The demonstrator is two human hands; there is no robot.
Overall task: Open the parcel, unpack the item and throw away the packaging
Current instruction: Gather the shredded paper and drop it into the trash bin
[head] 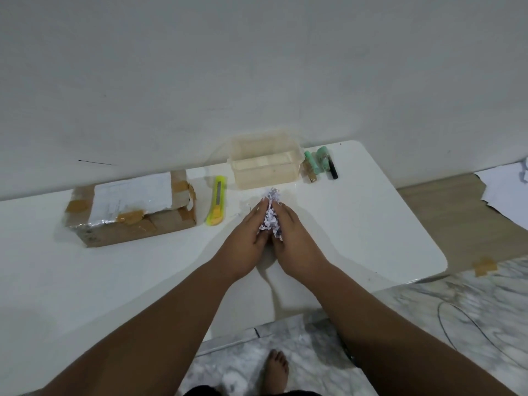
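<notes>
A bare foot (275, 367) stands on the marble floor (428, 324) at the near edge of the white tabletop (85, 281). Above the tabletop, the left hand (247, 232) and right hand (291, 232) are pressed side by side, each grip closed around one wad of shredded paper (270, 215), whose white and dark scraps stick out past the fingertips. To the left lies a yellow utility knife (216, 204), and further left the cardboard parcel (131, 210), taped, its white label peeling up. Just beyond the hands sits a clear plastic container (265, 164) against the wall. Right of it lie small green items (320, 162) beside a dark one, too small to identify.
</notes>
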